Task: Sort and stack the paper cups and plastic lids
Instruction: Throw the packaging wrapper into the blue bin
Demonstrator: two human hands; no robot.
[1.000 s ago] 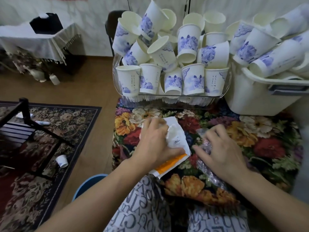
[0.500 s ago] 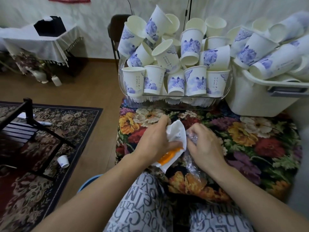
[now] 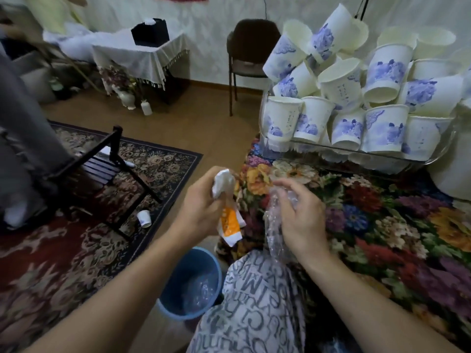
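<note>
Wrappers fill both hands: left hand (image 3: 204,212) fingers curl round a crumpled white-and-orange packet (image 3: 228,220), right hand (image 3: 298,212) grips clear plastic film (image 3: 274,225), likely bound for the blue bin (image 3: 175,284). Paper cups (image 3: 356,98) stay heaped in the clear tray (image 3: 438,155) at the floral table's (image 3: 382,225) far edge.

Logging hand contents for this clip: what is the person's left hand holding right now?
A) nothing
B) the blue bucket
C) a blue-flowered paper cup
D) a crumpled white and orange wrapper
D: the left hand has its fingers curled round a crumpled white and orange wrapper, while the right hand grips clear plastic film; the paper cups sit untouched in the pile behind.
</note>
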